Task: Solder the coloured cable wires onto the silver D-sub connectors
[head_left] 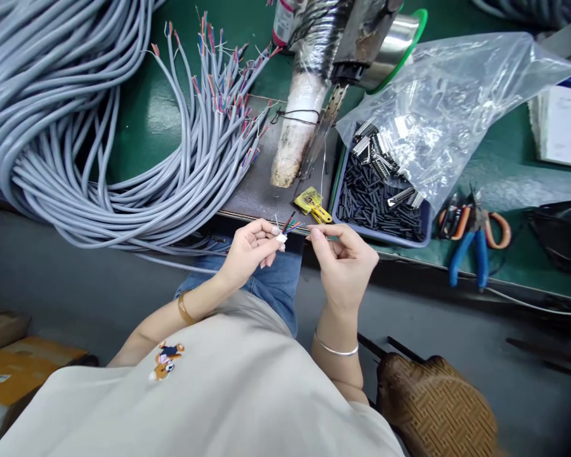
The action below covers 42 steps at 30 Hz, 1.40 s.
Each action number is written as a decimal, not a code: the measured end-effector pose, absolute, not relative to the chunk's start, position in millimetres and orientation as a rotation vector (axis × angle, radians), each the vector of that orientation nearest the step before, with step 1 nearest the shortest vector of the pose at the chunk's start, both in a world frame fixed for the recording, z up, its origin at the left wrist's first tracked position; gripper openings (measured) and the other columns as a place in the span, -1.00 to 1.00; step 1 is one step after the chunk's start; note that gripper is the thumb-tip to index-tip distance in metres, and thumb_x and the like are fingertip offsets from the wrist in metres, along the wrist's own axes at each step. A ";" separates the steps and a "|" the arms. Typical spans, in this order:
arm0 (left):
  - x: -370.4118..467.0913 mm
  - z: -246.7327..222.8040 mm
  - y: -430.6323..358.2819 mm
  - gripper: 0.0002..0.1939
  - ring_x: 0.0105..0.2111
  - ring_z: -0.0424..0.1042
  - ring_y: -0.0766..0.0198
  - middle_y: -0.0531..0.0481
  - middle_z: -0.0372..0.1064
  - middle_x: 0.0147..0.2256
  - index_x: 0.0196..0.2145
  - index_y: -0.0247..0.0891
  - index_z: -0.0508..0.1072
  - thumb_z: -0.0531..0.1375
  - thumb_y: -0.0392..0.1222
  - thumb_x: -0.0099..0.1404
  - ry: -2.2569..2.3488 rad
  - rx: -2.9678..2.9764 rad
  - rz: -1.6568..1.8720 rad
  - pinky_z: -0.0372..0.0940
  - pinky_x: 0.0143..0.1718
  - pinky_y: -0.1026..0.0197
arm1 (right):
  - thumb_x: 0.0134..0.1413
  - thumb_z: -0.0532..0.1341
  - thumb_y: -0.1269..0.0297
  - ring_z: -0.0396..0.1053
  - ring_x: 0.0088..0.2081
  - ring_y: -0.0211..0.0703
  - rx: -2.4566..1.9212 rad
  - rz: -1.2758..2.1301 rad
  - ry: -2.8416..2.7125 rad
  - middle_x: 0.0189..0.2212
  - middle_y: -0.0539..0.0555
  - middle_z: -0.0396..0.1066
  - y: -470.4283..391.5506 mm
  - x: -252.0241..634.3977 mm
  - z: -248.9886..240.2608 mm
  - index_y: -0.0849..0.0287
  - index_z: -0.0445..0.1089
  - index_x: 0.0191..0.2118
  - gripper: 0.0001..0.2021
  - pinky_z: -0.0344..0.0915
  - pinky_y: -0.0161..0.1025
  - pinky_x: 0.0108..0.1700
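My left hand (253, 249) pinches the end of a cable at the table's front edge. From its fingertips fan out thin coloured wires (291, 225), among them black, red, green and blue ones, with a small white piece (281, 238) at their base. Just to the right, my right hand (341, 260) is closed in a pinch, thumb against forefinger, close to the wire tips. Whatever lies between those fingertips is too small to make out. A yellow cutter (320, 211) lies on the dark board beyond both hands.
Many grey cables (171, 184) with stripped ends lie at left. A soldering iron (330, 108) and wrapped white tube overhang the board. A blue bin (385, 238) holds black sleeves and metal connectors beneath a plastic bag (461, 95). Pliers (478, 235) lie at right; a woven stool (447, 406) stands below.
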<state>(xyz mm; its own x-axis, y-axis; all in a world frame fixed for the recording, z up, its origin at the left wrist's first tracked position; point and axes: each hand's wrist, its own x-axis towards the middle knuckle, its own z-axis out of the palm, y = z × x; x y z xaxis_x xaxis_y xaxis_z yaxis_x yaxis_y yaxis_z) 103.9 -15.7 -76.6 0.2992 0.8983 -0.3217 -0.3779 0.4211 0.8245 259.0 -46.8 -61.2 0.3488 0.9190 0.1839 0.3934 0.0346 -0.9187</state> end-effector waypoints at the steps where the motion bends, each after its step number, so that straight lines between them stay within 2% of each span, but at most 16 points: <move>1: 103.4 -76.8 -14.5 -0.57 -0.73 0.24 0.52 0.11 0.44 -0.56 -0.39 -0.30 0.38 0.49 0.00 0.04 0.887 0.716 0.951 0.04 -0.75 0.44 | 0.21 0.31 0.20 0.07 -0.57 -0.38 -1.556 0.607 -1.230 -0.46 -0.02 0.45 -47.5 259.6 -60.2 0.15 0.56 -0.31 -0.84 0.03 -0.27 -0.48; 9: 99.7 -74.8 -8.9 -0.61 -0.76 0.21 0.55 0.15 0.42 -0.60 -0.42 -0.30 0.39 0.49 -0.06 0.03 0.869 0.744 0.965 0.02 -0.76 0.46 | 0.21 0.30 0.23 -0.01 -0.59 -0.42 -1.572 0.654 -1.278 -0.41 -0.03 0.47 -44.5 253.4 -60.0 0.14 0.58 -0.29 -0.87 -0.05 -0.28 -0.52; 17: 95.8 -73.6 -9.1 -0.67 -0.71 0.22 0.53 0.07 0.49 -0.54 -0.36 -0.34 0.47 0.47 -0.09 0.06 0.839 0.772 0.930 0.06 -0.73 0.43 | 0.12 0.32 0.28 0.24 -0.48 -0.31 -1.494 0.799 -1.258 -0.39 0.03 0.49 -35.8 250.0 -61.4 0.13 0.60 -0.30 -0.90 0.02 -0.29 -0.50; 20: 94.9 -72.8 -9.4 -0.70 -0.69 0.22 0.53 0.07 0.49 -0.54 -0.37 -0.34 0.48 0.46 -0.13 0.07 0.829 0.795 0.929 0.08 -0.71 0.43 | 0.09 0.32 0.27 0.26 -0.46 -0.30 -1.491 0.818 -1.269 -0.39 0.04 0.49 -34.8 249.7 -61.3 0.13 0.59 -0.33 -0.90 0.02 -0.29 -0.50; 26: 94.1 -73.5 -10.2 -0.75 -0.66 0.25 0.53 0.07 0.48 -0.53 -0.36 -0.34 0.51 0.45 -0.17 0.09 0.850 0.840 0.916 0.14 -0.66 0.44 | 0.08 0.30 0.31 0.08 -0.55 -0.38 -1.511 0.791 -1.308 -0.46 -0.02 0.42 -35.8 249.7 -55.9 0.15 0.55 -0.39 -0.91 -0.02 -0.30 -0.51; 31: 95.9 -70.8 -11.8 -0.68 -0.59 0.33 0.52 0.10 0.45 -0.53 -0.40 -0.35 0.52 0.53 -0.26 -0.08 0.929 0.842 0.984 0.25 -0.55 0.46 | 0.05 0.28 0.34 -0.03 -0.60 -0.45 -1.513 0.823 -1.244 -0.50 -0.08 0.36 -36.4 247.8 -54.3 0.18 0.49 -0.43 -0.91 -0.11 -0.32 -0.54; 36: 96.1 -69.2 -11.3 -0.64 -0.68 0.25 0.52 0.12 0.42 -0.59 -0.41 -0.34 0.50 0.55 -0.17 -0.06 0.934 0.829 0.965 0.16 -0.67 0.44 | 0.10 0.30 0.28 -0.05 -0.61 -0.47 -1.544 0.792 -1.188 -0.49 -0.07 0.38 -38.7 247.4 -53.7 0.18 0.48 -0.42 -0.88 -0.15 -0.31 -0.55; 42: 96.7 -69.9 -11.8 -0.60 -0.66 0.26 0.51 0.12 0.39 -0.58 -0.42 -0.34 0.49 0.56 -0.12 -0.08 0.949 0.832 0.947 0.18 -0.65 0.44 | 0.11 0.32 0.25 -0.07 -0.62 -0.47 -1.535 0.758 -1.203 -0.46 -0.06 0.41 -40.5 248.0 -52.9 0.17 0.50 -0.36 -0.89 -0.16 -0.30 -0.57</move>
